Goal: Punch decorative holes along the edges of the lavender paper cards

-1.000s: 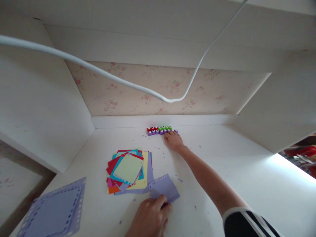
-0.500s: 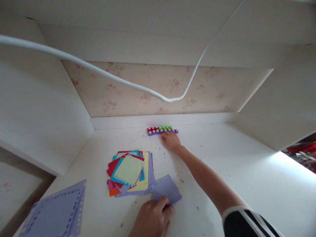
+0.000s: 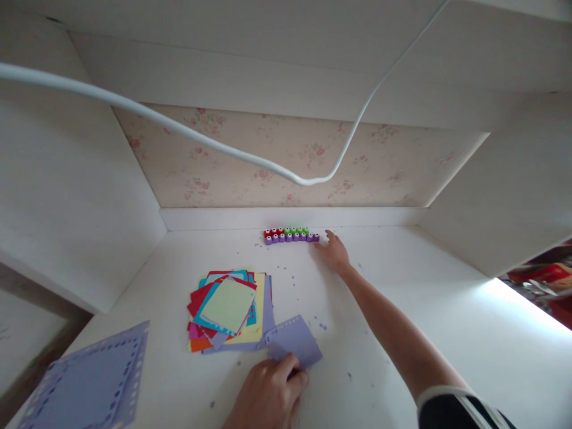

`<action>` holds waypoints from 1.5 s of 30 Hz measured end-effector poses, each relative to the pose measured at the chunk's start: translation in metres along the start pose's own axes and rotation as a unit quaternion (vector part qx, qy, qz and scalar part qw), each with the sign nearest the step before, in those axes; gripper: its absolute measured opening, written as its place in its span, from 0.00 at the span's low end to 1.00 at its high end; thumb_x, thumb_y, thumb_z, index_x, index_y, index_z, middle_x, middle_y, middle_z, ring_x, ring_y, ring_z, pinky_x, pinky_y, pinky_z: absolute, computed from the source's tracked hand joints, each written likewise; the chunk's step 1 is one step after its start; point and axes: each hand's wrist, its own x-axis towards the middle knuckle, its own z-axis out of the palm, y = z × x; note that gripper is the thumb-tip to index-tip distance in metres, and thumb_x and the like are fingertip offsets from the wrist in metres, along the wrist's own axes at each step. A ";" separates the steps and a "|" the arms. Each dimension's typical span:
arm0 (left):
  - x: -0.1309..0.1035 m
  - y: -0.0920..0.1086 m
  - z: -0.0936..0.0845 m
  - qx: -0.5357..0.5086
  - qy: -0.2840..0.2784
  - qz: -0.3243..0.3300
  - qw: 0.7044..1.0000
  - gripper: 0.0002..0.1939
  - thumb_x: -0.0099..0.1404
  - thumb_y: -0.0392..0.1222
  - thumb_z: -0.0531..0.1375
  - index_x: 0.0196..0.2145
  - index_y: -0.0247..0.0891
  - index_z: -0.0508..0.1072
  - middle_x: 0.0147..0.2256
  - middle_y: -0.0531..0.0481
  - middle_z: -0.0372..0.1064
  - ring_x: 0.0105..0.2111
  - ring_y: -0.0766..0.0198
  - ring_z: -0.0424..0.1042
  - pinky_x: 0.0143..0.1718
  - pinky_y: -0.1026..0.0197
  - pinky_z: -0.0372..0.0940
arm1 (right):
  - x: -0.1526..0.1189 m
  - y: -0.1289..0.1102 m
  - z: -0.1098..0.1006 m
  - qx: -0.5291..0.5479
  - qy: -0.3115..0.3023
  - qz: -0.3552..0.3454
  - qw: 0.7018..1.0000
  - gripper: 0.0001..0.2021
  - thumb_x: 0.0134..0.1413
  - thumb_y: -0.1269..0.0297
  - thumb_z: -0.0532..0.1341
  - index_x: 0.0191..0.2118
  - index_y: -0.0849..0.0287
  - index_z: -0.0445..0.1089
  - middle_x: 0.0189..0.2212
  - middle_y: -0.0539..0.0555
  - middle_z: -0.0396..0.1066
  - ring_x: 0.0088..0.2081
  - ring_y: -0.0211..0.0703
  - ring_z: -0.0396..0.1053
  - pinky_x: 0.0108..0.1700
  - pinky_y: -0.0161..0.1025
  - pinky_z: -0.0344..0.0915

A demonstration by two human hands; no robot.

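My left hand [image 3: 270, 384] is closed on the lower edge of a purple sheet of paper [image 3: 295, 341], which has small holes along its upper edge. Past it, at the back of the table, my right hand [image 3: 333, 253] is open with its fingers apart, by the right end of a row of small purple craft punches [image 3: 289, 238]. Behind that row stand red craft punches [image 3: 274, 232] on the left and green craft punches [image 3: 297, 230] on the right. The thumb of the right hand is close to the last purple punch; I cannot tell whether they touch.
A fanned pile of coloured paper squares [image 3: 230, 307] lies left of centre. Larger purple sheets with punched edges [image 3: 87, 381] rest at the front left. Punched bits dot the white tabletop [image 3: 393, 298]. A white cable [image 3: 250, 158] hangs across the view, under a shelf.
My right hand has shifted right along the purple row, from its middle to its end, and its fingers have spread. The left hand still holds the purple paper.
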 end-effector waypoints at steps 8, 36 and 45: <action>0.002 -0.005 0.005 0.021 0.015 0.012 1.000 0.16 0.50 0.28 0.59 0.36 0.43 0.71 0.35 0.54 0.71 0.24 0.64 0.71 0.26 0.63 0.66 | 0.017 -0.014 0.008 0.010 -0.053 0.026 0.998 0.24 0.57 0.47 0.55 0.51 0.57 0.68 0.43 0.61 0.75 0.45 0.53 0.72 0.42 0.41 0.63; 0.002 -0.005 0.006 0.023 0.042 0.029 0.998 0.13 0.52 0.29 0.59 0.35 0.42 0.70 0.34 0.53 0.71 0.24 0.65 0.70 0.26 0.65 0.65 | 0.019 -0.022 0.006 0.010 -0.057 0.064 0.996 0.26 0.54 0.42 0.54 0.48 0.56 0.72 0.42 0.62 0.75 0.45 0.57 0.72 0.41 0.44 0.65; 0.000 -0.002 0.002 -0.006 0.029 0.026 0.999 0.22 0.51 0.28 0.58 0.43 0.46 0.71 0.35 0.53 0.72 0.29 0.62 0.72 0.30 0.63 0.67 | -0.007 -0.007 -0.011 0.097 -0.026 0.044 0.994 0.26 0.57 0.49 0.57 0.58 0.57 0.62 0.49 0.58 0.73 0.50 0.50 0.70 0.50 0.42 0.63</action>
